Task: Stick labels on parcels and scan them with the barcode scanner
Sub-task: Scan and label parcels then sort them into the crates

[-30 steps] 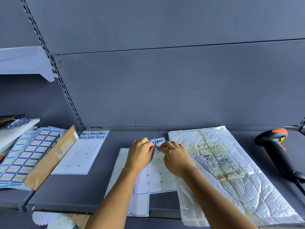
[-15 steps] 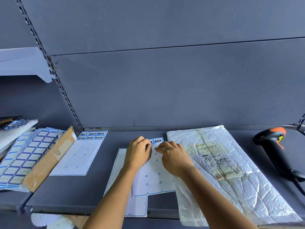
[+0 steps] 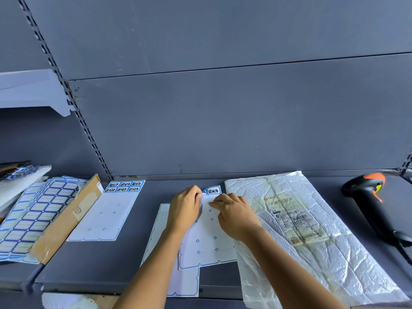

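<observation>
White crinkled plastic parcel point(image 3: 312, 230) lies flat on the grey shelf point(image 3: 100, 270), printed shipping slip point(image 3: 292, 219) facing up, presumably so that both sticking and scanning need no turning.

Just left of the parcel: backing sheet point(image 3: 207, 239), its near right edge tucked under the parcel's left margin. One blue-bordered label point(image 3: 213, 190) sits at the sheet's far end, level with the parcel's far left corner.

Left hand point(image 3: 185, 210): fingers curled over the sheet's far edge, gripping it beside the label, judged to be holding the paper down. Right hand point(image 3: 234, 217): fingertips pinched at the label's lower edge, likely lifting a corner (actual peel gap too small to confirm).

Barcode scanner point(image 3: 370, 204) lies untouched, well right of the parcel.

Further left of the parcel: a second sheet point(image 3: 111, 215) carrying six labels, then a cardboard piece point(image 3: 66, 219) and blank label sheets point(image 3: 33, 215).

Room: bare plastic on the parcel around the slip offers landing space. The parcel's near end overhangs the shelf's front edge, so pressing is safer toward the far half. Path from the label rightward to the parcel is short and unobstructed.
</observation>
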Demonstrator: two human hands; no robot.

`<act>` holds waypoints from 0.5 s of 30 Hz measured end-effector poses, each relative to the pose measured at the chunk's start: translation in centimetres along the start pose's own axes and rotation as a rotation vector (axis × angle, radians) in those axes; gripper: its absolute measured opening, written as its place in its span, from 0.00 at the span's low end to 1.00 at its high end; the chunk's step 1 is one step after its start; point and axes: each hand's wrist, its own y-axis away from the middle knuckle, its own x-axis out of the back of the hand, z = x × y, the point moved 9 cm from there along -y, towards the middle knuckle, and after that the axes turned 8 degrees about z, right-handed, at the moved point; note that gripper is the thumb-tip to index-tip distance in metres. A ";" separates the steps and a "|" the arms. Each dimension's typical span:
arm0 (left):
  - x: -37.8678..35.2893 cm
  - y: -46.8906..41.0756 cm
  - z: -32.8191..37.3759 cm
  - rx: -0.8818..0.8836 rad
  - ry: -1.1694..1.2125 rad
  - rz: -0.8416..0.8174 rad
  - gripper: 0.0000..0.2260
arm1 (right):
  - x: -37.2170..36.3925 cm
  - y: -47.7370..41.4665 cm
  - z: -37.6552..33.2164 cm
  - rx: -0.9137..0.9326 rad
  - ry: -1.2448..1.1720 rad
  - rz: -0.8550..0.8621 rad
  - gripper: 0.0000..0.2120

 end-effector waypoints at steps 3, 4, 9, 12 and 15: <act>0.2 0.0 0.0 0.007 0.000 0.016 0.07 | 0.0 0.0 0.0 0.002 0.003 -0.003 0.24; 0.3 -0.1 0.0 0.004 0.000 0.023 0.07 | 0.0 0.0 -0.1 0.005 0.005 0.000 0.24; 0.6 -0.1 0.1 0.012 -0.033 0.042 0.08 | 0.0 -0.1 0.1 0.009 0.007 0.021 0.24; 1.2 0.0 0.4 -0.021 -0.078 0.071 0.05 | -0.1 -0.1 0.0 0.002 -0.023 0.028 0.22; 1.9 0.2 2.2 -0.187 -0.194 0.158 0.08 | 0.3 -0.6 1.4 -0.135 -0.223 0.080 0.15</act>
